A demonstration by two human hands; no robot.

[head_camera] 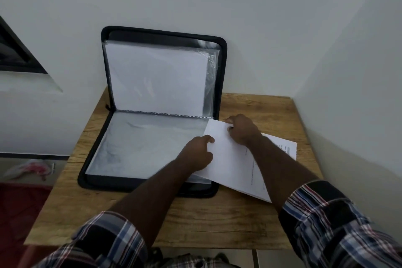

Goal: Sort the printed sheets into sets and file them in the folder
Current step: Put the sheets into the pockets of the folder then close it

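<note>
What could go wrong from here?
1. The sheets are held by both hands only near their far corner; they may fan out or crease going into the sleeve.
2. The folder lid only leans against the wall; a nudge could drop it shut.
</note>
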